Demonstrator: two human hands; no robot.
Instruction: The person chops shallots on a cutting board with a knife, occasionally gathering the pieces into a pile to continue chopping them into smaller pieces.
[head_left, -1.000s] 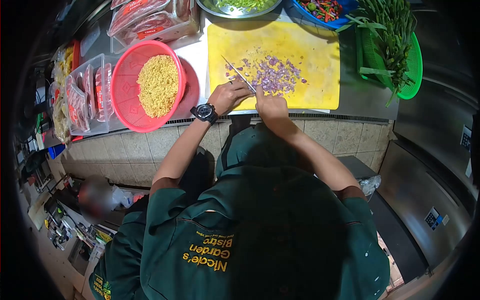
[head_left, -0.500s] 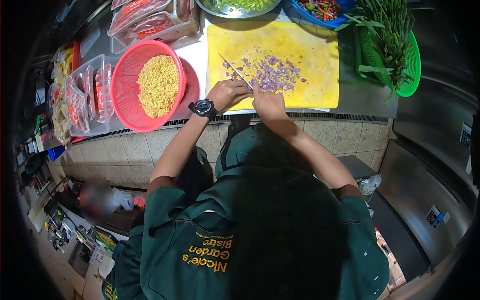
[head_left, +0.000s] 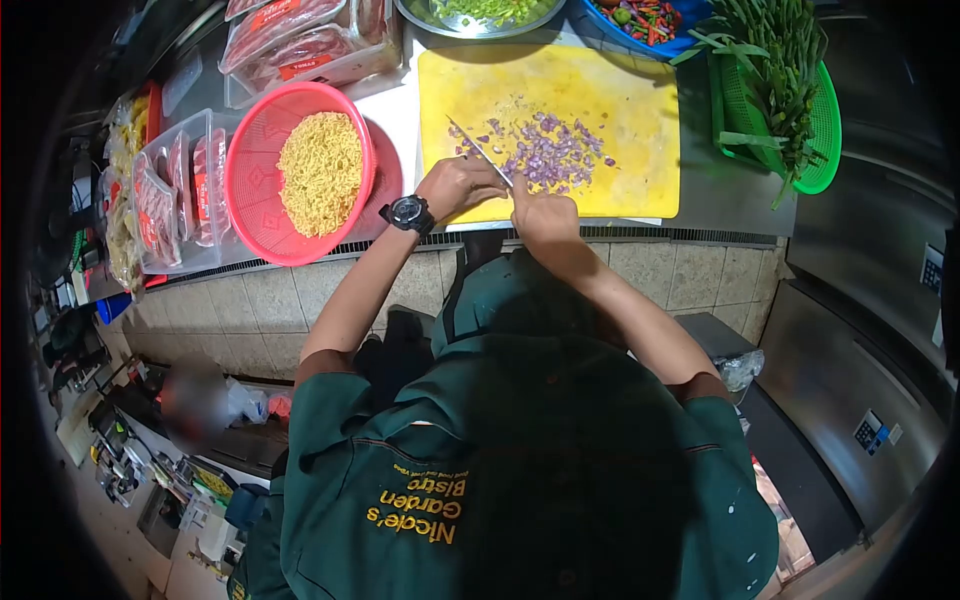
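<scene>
A knife [head_left: 479, 149] lies slantwise over the yellow cutting board [head_left: 630, 100], its tip toward the far left. My right hand [head_left: 546, 217] is closed round its handle at the board's near edge. Beside the blade, my left hand [head_left: 460, 186], with a black watch at the wrist, rests low on the board with fingers curled and pressed together. Whatever sits under those fingers is hidden. Chopped purple onion [head_left: 556, 152] is spread over the middle of the board, just beyond both hands.
A pink colander [head_left: 243, 180] of noodles stands left, near plastic tubs [head_left: 180, 245] of packed meat. Behind the board are a metal bowl [head_left: 480, 28] of chopped greens and a blue bowl [head_left: 620, 40] of chillies. Right stands a green basket [head_left: 828, 140] with long green stalks.
My right hand and the knife handle have shifted slightly to the right and nearer to me. My left hand stays almost in place beside the blade.
</scene>
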